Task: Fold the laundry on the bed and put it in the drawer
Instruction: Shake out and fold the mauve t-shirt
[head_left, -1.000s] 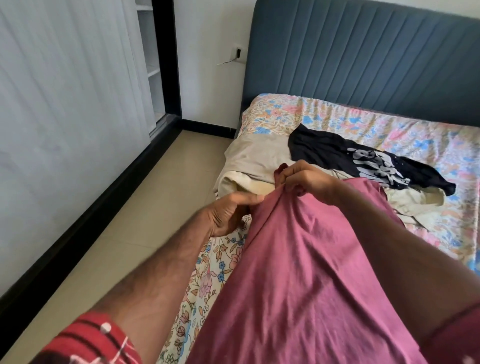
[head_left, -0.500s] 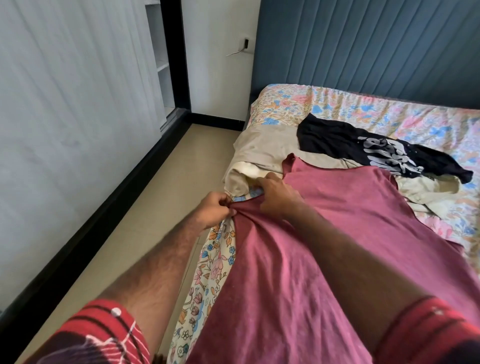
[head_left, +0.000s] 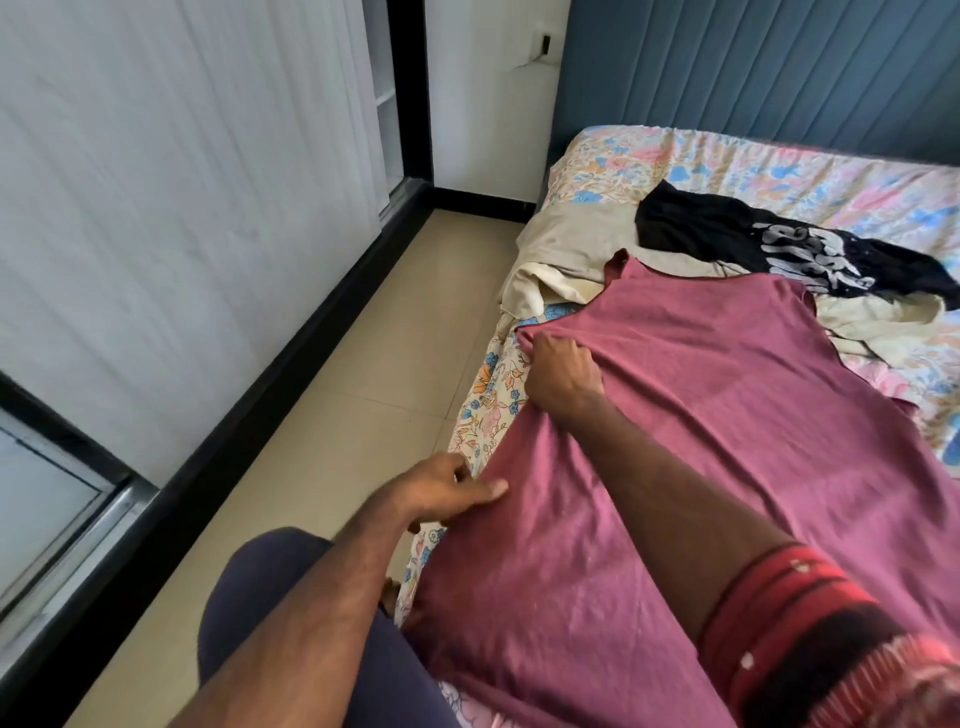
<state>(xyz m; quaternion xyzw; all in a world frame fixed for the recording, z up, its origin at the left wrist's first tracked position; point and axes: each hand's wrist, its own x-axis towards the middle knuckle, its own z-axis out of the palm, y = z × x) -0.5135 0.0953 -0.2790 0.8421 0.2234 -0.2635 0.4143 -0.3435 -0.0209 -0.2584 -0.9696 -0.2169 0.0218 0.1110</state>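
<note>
Pink shirt spread flat on bed, near black tee. My R hand clenches shirt's left edge; L hand relaxed, fingertips touching edge lower down. I'd tug edge taut w/ both, smooth wrinkles, then fold.

A padded blue headboard with vertical channels stands against the far wall. To its left, a white wall carries a small dark socket with a thin cable beside it. A black skirting runs along the beige tiled floor, below a white ribbed panel. Beyond the panel, white shelves show in a narrow opening beside a black vertical frame. At lower left a dark-framed glass pane is partly visible.
</note>
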